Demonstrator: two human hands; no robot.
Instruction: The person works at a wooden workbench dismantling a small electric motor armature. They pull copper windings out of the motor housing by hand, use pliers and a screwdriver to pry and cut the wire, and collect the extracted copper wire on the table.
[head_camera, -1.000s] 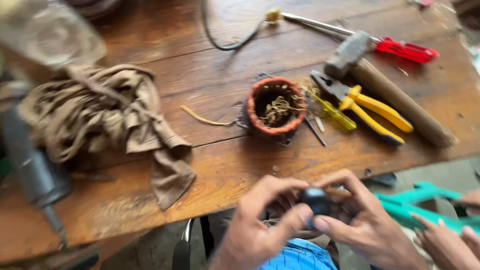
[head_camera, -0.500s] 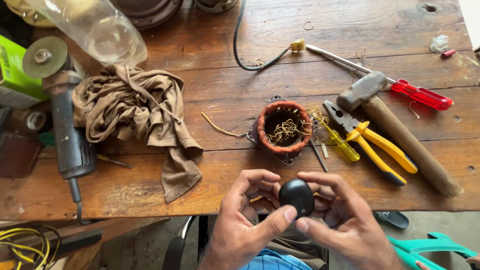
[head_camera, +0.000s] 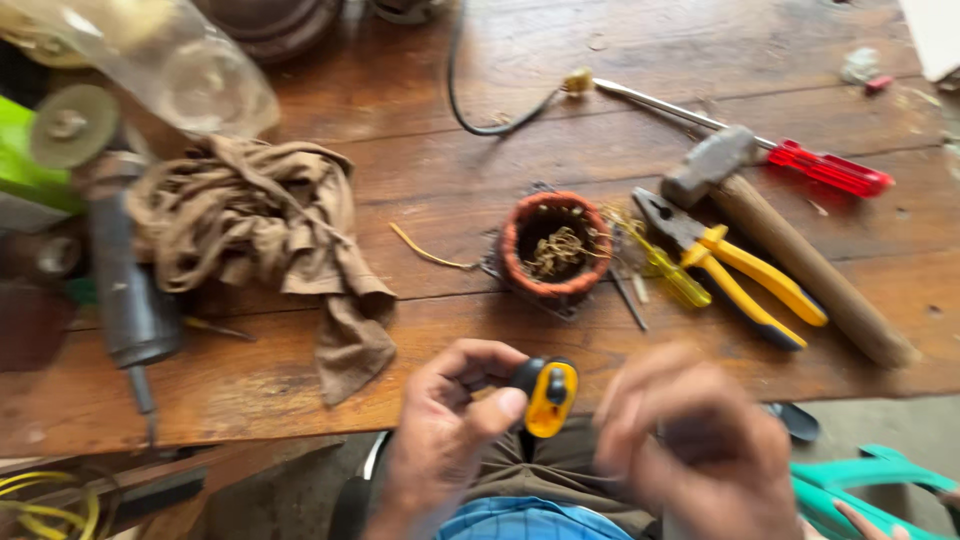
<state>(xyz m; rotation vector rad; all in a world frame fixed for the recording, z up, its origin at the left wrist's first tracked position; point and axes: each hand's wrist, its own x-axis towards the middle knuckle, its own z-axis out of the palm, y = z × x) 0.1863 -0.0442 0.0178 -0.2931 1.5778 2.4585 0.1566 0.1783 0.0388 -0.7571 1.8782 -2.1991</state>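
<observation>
My left hand (head_camera: 447, 430) grips a small black and yellow tool (head_camera: 545, 395) just in front of the wooden bench's near edge (head_camera: 250, 400). My right hand (head_camera: 695, 440) is blurred beside it, fingers spread, holding nothing that I can make out. Behind the hands on the bench stands a round copper-wound motor coil (head_camera: 555, 243) with loose wire bits inside.
Yellow-handled pliers (head_camera: 740, 275), a small yellow screwdriver (head_camera: 665, 265), a wooden-handled hammer (head_camera: 790, 245) and a red-handled screwdriver (head_camera: 800, 160) lie right of the coil. A brown rag (head_camera: 265, 235), a grey power tool (head_camera: 125, 285) and a clear plastic bottle (head_camera: 170, 60) sit at left. A green object (head_camera: 870, 485) is low right.
The tool has turned in my left hand so its yellow face shows. My right hand has come off it and moved right, blurred. The camera view has shifted closer.
</observation>
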